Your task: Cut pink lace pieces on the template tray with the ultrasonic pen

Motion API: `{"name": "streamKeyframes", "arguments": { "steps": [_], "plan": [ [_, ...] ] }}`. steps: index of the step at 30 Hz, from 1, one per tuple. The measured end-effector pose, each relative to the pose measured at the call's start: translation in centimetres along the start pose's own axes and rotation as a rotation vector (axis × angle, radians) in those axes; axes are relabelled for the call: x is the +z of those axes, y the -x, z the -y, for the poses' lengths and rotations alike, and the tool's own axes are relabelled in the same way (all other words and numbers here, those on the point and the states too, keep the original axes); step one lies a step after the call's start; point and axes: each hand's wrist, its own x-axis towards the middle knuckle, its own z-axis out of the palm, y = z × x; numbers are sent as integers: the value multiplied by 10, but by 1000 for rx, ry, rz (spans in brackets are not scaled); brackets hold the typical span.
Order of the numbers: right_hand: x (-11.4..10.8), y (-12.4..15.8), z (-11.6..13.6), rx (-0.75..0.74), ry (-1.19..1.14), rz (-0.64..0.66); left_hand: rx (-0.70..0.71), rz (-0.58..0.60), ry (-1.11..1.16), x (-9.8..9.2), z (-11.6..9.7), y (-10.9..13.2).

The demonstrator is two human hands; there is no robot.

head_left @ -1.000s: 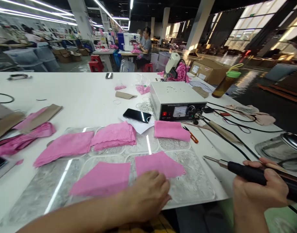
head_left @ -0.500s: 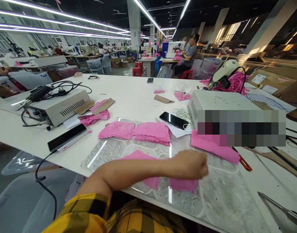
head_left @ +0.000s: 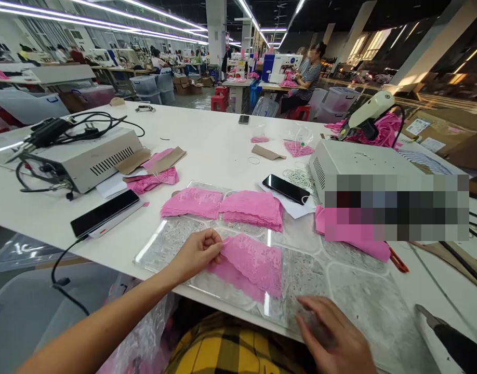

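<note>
Between the bent fingers of my left hand is the left corner of a pink lace piece. The lace slants over a plainer pink fabric piece, which partly hides beneath it on the clear mat. My right hand is low on the right, close to the mat's front part, thumb and fingers apart with nothing visible in them. Behind the lace sit two pink lace stacks, a left stack and a right stack.
A pointed tool with a black handle is at the right edge. A black phone and a grey box stand behind the mat. Left are another phone and a metal box with cables. People sit farther back.
My left hand has drawn back leftward from across the mat, bringing the lace over the other pink piece. My right hand has come into view. The view has shifted slightly.
</note>
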Motion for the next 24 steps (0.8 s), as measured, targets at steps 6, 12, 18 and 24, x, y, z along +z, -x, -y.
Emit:
{"name": "streamKeyframes", "arguments": {
  "steps": [6,12,18,24],
  "plan": [
    [33,-38,9,-233,129,64,-41,-6,12,-10,8,5],
    [34,-40,15,-314,63,99,-63,-12,-162,-26,17,13],
    [40,-43,18,-417,43,200,-35,-44,-406,-39,18,20],
    [39,-39,10,-460,49,277,-61,-53,-570,-39,18,27]
  ]
}}
